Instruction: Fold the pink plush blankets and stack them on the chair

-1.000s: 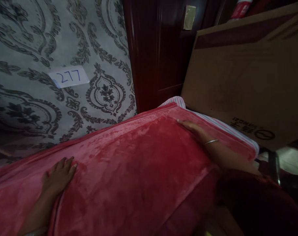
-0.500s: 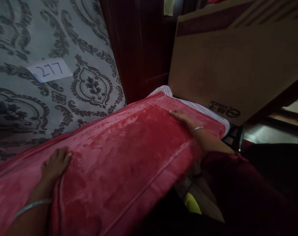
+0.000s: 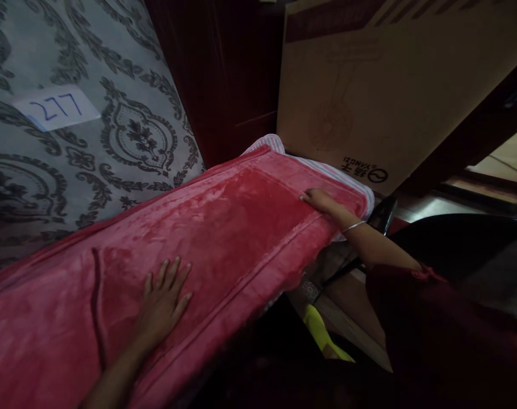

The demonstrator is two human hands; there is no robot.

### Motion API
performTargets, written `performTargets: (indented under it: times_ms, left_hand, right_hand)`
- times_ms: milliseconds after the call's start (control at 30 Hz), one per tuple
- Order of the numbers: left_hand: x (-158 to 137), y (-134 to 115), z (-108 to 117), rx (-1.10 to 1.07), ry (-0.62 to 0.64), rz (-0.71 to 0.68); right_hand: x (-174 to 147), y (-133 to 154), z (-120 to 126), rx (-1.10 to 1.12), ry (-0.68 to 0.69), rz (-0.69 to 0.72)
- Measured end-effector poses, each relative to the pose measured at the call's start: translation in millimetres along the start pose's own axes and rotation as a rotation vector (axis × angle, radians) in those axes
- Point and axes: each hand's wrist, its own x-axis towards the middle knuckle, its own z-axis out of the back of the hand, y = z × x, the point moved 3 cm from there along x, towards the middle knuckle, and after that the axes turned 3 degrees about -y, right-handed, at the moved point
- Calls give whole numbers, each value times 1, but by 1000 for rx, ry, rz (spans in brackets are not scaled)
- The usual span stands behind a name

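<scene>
A red plush blanket (image 3: 224, 227) lies over a long narrow surface, with a lighter border band along its edges. My left hand (image 3: 167, 295) rests palm down on the near part of the blanket, fingers spread. Farther off, near the right border band, my right hand (image 3: 320, 200) has its fingers bent and bunched against the blanket, its thumb side down on the pile. At the far end, striped cloth (image 3: 347, 176) shows beneath the blanket. A dark fold (image 3: 97, 301) runs across the blanket, left of my left hand.
Patterned wallpaper (image 3: 139, 136) with a paper marked 277 (image 3: 56, 108) stands along the left. A large cardboard box (image 3: 390, 96) leans beyond the far end, against dark red wood (image 3: 228, 74). A black chair (image 3: 450, 238) and a yellow object (image 3: 320, 332) are at the right and below.
My left hand has slid right across the blanket and spread flat. My right hand has shifted toward the near right border, its fingers now more bent. The view has moved slightly.
</scene>
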Motion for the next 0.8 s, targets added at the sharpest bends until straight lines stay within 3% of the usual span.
performTargets:
  times_ms: [200, 400, 600, 800]
  left_hand:
    - [0, 5, -1, 22, -11, 2]
    - [2, 5, -5, 31, -27, -8]
    - [3, 5, -4, 33, -22, 1]
    - [3, 6, -3, 16, -60, -44]
  right_hand:
    - [-14, -5, 7, 62, -56, 49]
    - [-41, -16, 19, 176, -199, 120]
    - [-45, -24, 15, 168, -102, -52]
    - [-43, -32, 20, 223, -100, -83]
